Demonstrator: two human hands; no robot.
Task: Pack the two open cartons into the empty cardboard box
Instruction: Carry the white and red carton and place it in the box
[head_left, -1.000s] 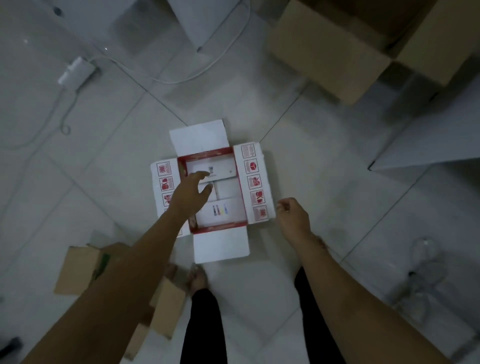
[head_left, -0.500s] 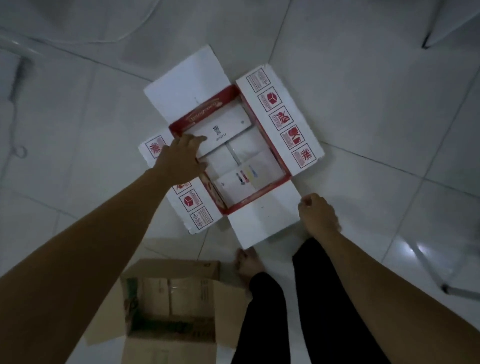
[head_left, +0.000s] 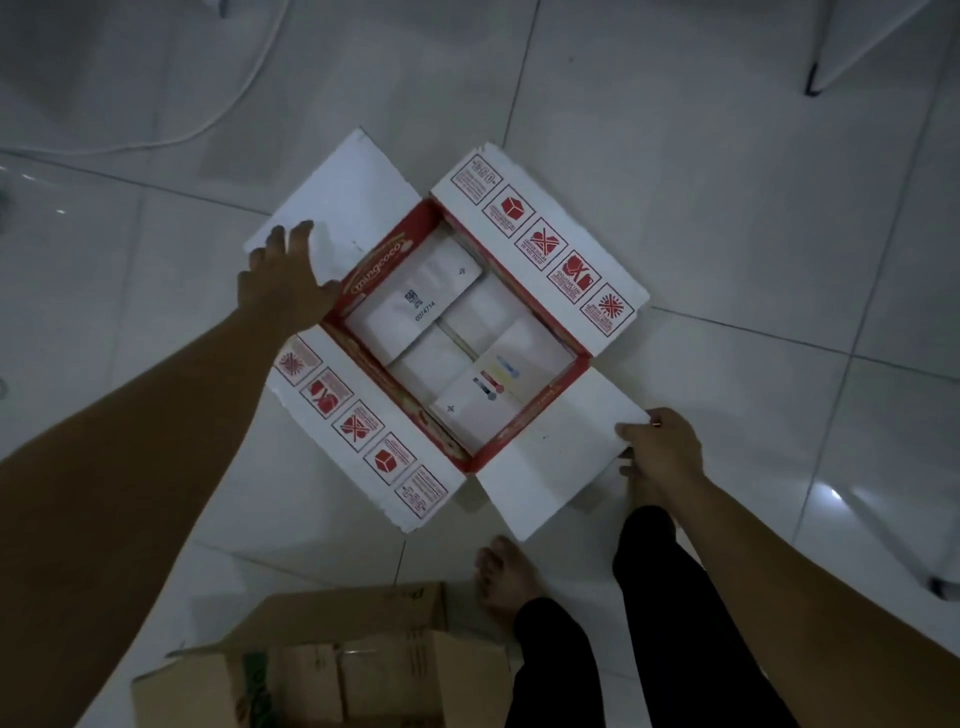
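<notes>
An open white carton (head_left: 540, 244) with red inner walls and red handling symbols lies on the tiled floor, all its flaps spread out. White packets (head_left: 415, 306) fill it. My left hand (head_left: 283, 280) rests flat on the far-left plain flap, fingers spread to its edge. At the corner of the near-right plain flap, my right hand (head_left: 660, 452) pinches the cardboard, thumb on top. A brown cardboard box (head_left: 363, 618) stands open at the bottom edge of the view, with brown packs inside.
My bare foot (head_left: 504, 571) and dark trouser legs stand between the carton and the brown box. A white cable (head_left: 249, 78) curves over the floor at the top left. A furniture leg (head_left: 813, 83) shows at the top right.
My left hand moved from the carton's inside edge out onto the far-left flap. My right hand closed on the near flap's corner. The view came closer to the carton.
</notes>
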